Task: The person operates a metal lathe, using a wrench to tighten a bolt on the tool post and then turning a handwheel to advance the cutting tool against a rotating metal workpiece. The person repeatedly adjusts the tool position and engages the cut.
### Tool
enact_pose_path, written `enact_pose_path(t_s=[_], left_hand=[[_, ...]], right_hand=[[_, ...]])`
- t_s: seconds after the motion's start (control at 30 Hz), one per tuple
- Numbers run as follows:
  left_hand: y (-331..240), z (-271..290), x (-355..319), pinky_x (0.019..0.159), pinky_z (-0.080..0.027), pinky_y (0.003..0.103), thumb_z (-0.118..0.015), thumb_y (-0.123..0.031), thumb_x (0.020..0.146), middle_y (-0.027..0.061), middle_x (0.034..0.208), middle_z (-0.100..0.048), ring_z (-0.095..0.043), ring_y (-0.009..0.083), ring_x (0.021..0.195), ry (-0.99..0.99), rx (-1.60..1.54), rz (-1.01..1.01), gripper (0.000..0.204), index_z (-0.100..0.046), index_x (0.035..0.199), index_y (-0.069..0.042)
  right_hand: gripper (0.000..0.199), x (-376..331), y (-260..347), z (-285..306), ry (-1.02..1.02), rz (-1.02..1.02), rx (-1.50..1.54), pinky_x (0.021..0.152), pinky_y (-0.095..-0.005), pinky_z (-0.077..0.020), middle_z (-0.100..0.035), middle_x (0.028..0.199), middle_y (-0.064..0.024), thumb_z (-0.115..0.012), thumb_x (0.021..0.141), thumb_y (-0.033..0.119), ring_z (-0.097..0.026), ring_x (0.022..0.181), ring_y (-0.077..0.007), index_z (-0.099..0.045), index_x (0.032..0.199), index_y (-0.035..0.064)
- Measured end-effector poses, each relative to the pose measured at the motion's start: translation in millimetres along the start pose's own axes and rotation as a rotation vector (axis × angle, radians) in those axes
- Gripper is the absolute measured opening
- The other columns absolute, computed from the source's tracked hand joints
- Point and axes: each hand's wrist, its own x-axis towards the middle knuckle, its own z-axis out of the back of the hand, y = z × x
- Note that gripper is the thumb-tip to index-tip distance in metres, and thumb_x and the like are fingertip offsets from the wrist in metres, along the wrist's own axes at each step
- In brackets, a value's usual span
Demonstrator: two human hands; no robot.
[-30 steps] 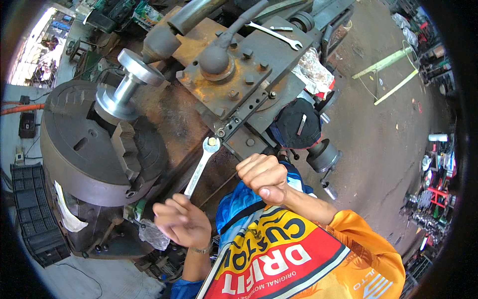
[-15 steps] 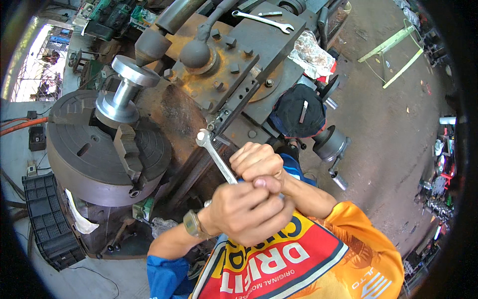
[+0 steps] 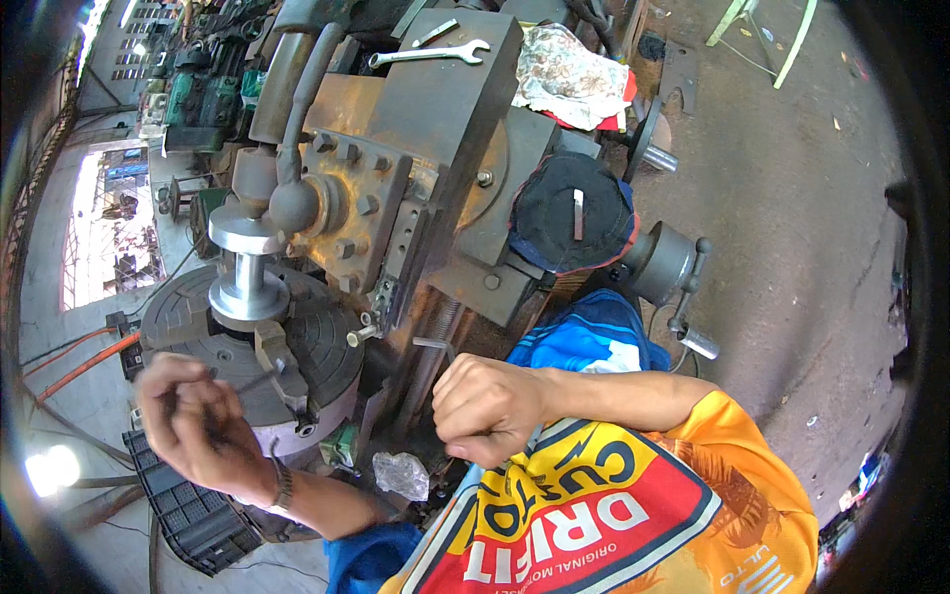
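My left hand [image 3: 203, 431] is smeared by motion over the near left edge of the lathe chuck [image 3: 322, 381]; its fingers look curled, and whether they hold anything is unclear. In front of my shirt, my right hand [image 3: 487, 411] is closed in a fist, palm side hidden. A bent metal rod [image 3: 435, 344] shows just above its knuckles; I cannot tell whether the fist grips it. Silver bolts [image 3: 359, 337] stick out at the lower end of the rusty tool post [image 3: 361, 203]. A shiny flanged metal spool [image 3: 249, 282] stands upright in the chuck jaws.
A combination wrench [image 3: 430, 53] lies on the slide top behind the tool post. To the right are a stained rag [image 3: 569, 74], a black cap [image 3: 574, 223] with a small metal strip on it, and a crank handle [image 3: 698, 342]. A black plastic crate [image 3: 188, 515] sits at lower left.
My hands have come apart: the left moved left to the chuck, the right stays before my chest. The wrench they held at the bolt no longer shows there. The view has shifted.
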Motion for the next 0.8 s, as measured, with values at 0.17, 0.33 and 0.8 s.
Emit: enact_pose_path(t_s=[0.17, 0.33, 0.8], left_hand=[[49.3, -10.5, -61.4, 0.057, -0.034, 0.022, -0.064, -0.015, 0.089, 0.0047, 0.090, -0.058, -0.045, 0.0077, 0.065, 0.459, 0.487, 0.061, 0.028, -0.065, 0.112, 0.001], [111.2, -27.9, -86.8, 0.054, -0.032, 0.022, -0.062, -0.016, 0.098, 0.0046, 0.092, -0.062, -0.043, 0.0038, 0.065, 0.396, 0.426, -0.175, 0.024, -0.062, 0.112, 0.003], [115.7, -21.0, -70.9, 0.047, -0.021, 0.021, -0.051, -0.036, 0.105, -0.0053, 0.063, -0.040, -0.031, 0.0026, 0.054, 0.366, 0.813, -0.427, 0.035, -0.060, 0.103, -0.002]], right_hand=[[0.042, -30.5, -2.0, -29.8, -0.071, -0.477, -0.096, 0.048, -0.0446, -0.0402, -0.051, 0.053, -0.0191, -0.064, 0.095, 0.027, -0.054, 0.049, -0.0375, -0.056, 0.062, 0.0010], [0.050, -106.5, -19.8, -66.4, -0.086, -0.828, -0.291, 0.059, -0.0501, -0.0510, -0.060, 0.061, -0.0232, -0.058, 0.096, 0.041, -0.062, 0.060, -0.0423, -0.066, 0.068, 0.0011], [0.040, -289.8, -48.6, -86.5, -0.477, -1.012, -0.349, 0.053, -0.0467, -0.0486, -0.058, 0.057, -0.0166, -0.066, 0.091, 0.031, -0.060, 0.053, -0.0374, -0.061, 0.063, 0.0033]])
